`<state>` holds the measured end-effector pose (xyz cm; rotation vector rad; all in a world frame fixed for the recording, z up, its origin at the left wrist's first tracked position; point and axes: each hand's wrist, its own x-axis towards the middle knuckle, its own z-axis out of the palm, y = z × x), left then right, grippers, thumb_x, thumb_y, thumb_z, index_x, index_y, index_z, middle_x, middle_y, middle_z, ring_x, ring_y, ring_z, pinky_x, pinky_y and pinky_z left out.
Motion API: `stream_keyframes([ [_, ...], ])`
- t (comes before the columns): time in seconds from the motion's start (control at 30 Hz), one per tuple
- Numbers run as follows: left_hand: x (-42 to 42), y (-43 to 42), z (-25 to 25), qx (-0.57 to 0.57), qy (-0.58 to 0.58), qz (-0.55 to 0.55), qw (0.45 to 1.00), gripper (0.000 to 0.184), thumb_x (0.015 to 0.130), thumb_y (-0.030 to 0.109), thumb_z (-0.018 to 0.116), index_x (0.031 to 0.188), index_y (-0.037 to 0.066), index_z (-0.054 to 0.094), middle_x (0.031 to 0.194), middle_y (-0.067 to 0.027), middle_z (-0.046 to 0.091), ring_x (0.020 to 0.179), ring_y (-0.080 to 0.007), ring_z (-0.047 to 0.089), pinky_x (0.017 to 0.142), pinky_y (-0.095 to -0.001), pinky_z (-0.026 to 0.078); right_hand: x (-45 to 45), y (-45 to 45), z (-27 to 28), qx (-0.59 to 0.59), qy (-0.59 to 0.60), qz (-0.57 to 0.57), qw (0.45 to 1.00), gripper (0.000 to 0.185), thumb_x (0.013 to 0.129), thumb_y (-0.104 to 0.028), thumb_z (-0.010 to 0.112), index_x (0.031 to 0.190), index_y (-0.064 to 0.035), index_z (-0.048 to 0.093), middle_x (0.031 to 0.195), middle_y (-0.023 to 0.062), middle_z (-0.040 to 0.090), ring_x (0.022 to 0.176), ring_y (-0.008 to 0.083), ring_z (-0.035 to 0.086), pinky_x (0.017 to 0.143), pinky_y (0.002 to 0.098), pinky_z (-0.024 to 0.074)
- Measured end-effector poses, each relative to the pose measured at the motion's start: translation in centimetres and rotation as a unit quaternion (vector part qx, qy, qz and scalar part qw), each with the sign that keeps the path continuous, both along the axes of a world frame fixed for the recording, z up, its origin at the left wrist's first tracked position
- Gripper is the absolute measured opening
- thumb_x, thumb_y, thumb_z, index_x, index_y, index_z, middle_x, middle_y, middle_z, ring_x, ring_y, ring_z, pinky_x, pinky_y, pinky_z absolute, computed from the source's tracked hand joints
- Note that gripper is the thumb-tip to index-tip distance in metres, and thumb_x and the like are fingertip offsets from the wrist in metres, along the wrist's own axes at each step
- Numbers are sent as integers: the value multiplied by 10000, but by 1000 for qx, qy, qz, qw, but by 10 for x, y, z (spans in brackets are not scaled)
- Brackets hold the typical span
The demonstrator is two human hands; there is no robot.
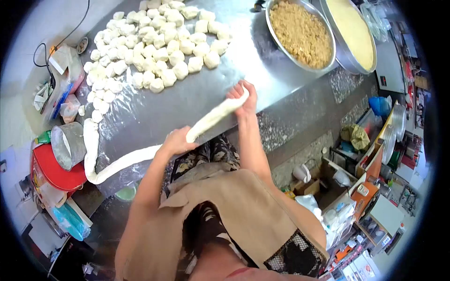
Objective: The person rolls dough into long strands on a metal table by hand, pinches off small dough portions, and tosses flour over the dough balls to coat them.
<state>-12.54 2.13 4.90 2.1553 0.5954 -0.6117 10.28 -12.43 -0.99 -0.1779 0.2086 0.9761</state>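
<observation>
A long rope of white dough (126,159) runs along the near edge of the metal table and bends upward at its left end. My left hand (177,141) is wrapped round the rope near its middle. Gripped in my right hand (247,99) is the rope's right end, raised at a slant. Between my hands the dough looks thick and stretched straight. Many small dough pieces (159,42) lie in a broad cluster at the table's back left, apart from both hands.
A metal bowl of brown crumbly filling (302,35) stands at the back right, beside a large basin of pale yellow contents (351,33). At the left, a metal container (69,146) sits on a red stool (58,171). Shelves and boxes (309,187) fill the floor at right.
</observation>
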Motion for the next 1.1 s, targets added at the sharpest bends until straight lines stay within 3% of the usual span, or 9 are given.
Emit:
stream_keyframes([
  [0.07,-12,0,8,-26,-8,0,1000,489,681,412,725,1002,69,589,907,-226,663,879,-417,627,771,-477,489,11,15,70,-256,92,-121,955,103,852,-199,574,844,-108,527,594,-13,416,535,135,438,538,304,416],
  [0.2,-37,12,-1,-22,30,9,999,497,659,427,738,979,69,608,905,-209,668,874,-405,633,765,-462,494,40,-21,35,-40,-97,-21,994,187,871,-217,584,981,-69,554,670,6,479,594,140,487,578,321,452],
  [0.27,-56,14,1,-11,42,16,999,495,651,425,738,976,72,619,890,-212,669,863,-403,637,761,-460,497,48,-19,47,-191,-47,-94,976,134,891,-201,568,946,-81,540,719,23,514,617,137,496,587,292,454],
  [0.37,-80,26,-1,18,37,32,999,514,628,425,745,977,70,620,868,-209,671,839,-405,639,761,-462,500,68,-24,15,47,-160,-22,986,125,909,-212,557,901,-90,529,730,16,515,602,122,474,553,275,430],
  [0.67,-136,55,6,-25,86,-8,996,463,635,397,725,948,65,648,907,-196,677,878,-378,642,782,-446,499,41,-13,70,-371,-66,-236,896,178,890,-234,598,769,-137,511,590,-23,444,505,104,411,460,259,338],
  [0.83,-204,104,4,-111,113,120,980,503,635,374,729,1008,40,675,951,-187,693,900,-339,661,787,-420,505,0,-3,49,-351,-165,-106,916,299,833,-58,652,1107,-62,531,851,63,565,658,146,567,598,299,525],
  [0.97,-222,128,17,171,307,66,934,547,648,319,773,1082,7,652,1030,-154,678,970,-289,653,832,-431,498,-64,41,-5,-395,-98,-66,911,158,859,-133,668,926,-96,530,721,25,530,633,173,537,617,345,492],
  [1.03,-173,97,30,300,236,39,924,606,643,338,794,1151,83,584,1242,-171,573,1179,-307,533,940,-452,428,-74,53,11,-385,-104,-58,915,158,860,-138,667,922,-97,529,713,20,521,635,171,529,617,346,485],
  [1.1,-108,58,9,222,-101,65,968,756,648,279,793,1308,97,471,1352,-153,483,1276,-316,437,1020,-471,345,-83,60,47,-358,-130,-48,923,161,860,-137,667,921,-95,524,720,12,507,671,160,517,665,337,481],
])
